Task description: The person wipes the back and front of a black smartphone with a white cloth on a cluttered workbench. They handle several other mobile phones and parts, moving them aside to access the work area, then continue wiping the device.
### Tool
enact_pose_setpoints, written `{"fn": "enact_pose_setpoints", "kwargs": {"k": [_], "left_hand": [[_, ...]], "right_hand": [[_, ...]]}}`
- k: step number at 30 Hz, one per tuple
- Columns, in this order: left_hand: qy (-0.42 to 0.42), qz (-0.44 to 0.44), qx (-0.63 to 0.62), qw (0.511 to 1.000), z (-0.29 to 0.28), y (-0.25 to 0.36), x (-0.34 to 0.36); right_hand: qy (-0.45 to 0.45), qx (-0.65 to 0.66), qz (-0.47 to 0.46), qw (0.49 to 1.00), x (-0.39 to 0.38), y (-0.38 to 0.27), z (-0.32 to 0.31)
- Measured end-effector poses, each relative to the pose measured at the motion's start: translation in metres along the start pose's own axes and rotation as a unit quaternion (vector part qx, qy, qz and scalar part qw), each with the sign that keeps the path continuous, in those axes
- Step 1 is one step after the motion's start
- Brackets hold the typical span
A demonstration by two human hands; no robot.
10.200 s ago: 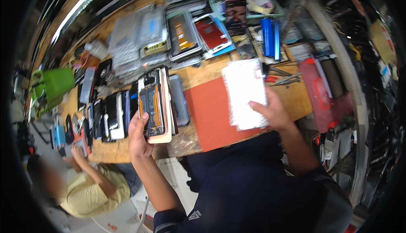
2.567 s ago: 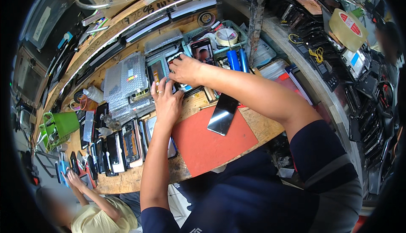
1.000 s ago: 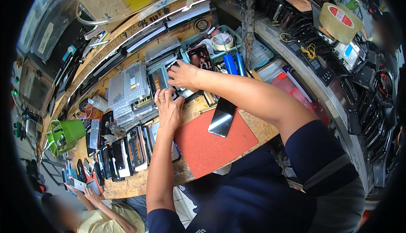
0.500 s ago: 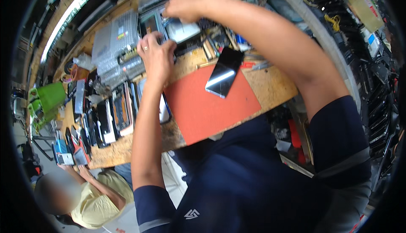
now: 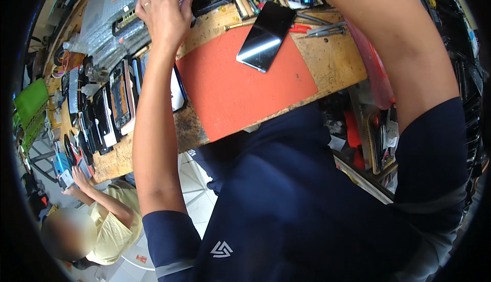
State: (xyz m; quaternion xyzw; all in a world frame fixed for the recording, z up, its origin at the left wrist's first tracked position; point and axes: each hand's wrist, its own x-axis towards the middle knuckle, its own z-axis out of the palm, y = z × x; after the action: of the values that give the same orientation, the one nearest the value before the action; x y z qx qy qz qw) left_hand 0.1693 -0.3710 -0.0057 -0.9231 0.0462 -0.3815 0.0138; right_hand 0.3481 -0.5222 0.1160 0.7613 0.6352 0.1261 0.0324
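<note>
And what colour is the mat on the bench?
The mat is orange-red, in the head view.

Head-worn left fisheye looks steeply down from above the dark shirt [image 5: 307,190], which fills the lower centre at close range. Wooden bench [image 5: 337,72] spans the upper half, farther off; left hand [image 5: 166,16] near the top edge, which crops the right forearm [image 5: 388,31].
</note>
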Motion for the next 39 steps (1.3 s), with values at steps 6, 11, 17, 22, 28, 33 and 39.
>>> {"fn": "enact_pose_setpoints", "kwargs": {"k": [6,11,17,22,28,33,39], "left_hand": [[-0.001,0.004,0.017,1.000,0.003,-0.001,-0.003],[-0.037,-0.038,-0.006,0.999,0.001,0.010,-0.008],[-0.039,-0.015,-0.006,0.999,-0.002,0.017,-0.013],[-0.050,0.009,0.026,0.998,-0.003,0.025,-0.014],[-0.053,0.060,0.021,0.997,0.009,0.038,-0.003],[-0.052,0.082,0.014,0.995,0.015,0.038,0.000],[-0.027,0.083,0.032,0.996,0.015,0.044,-0.006]], "right_hand": [[0.009,0.003,0.022,1.000,0.002,-0.002,0.011],[0.032,-0.059,0.029,0.997,-0.016,-0.046,0.055],[0.047,0.044,0.112,0.992,-0.040,-0.069,0.079],[0.211,0.116,0.115,0.964,-0.076,-0.097,0.081],[0.305,0.235,0.221,0.896,-0.147,-0.127,0.090],[0.302,0.340,0.298,0.839,-0.183,-0.125,0.092],[0.286,0.293,0.276,0.870,-0.149,-0.108,0.090]]}}
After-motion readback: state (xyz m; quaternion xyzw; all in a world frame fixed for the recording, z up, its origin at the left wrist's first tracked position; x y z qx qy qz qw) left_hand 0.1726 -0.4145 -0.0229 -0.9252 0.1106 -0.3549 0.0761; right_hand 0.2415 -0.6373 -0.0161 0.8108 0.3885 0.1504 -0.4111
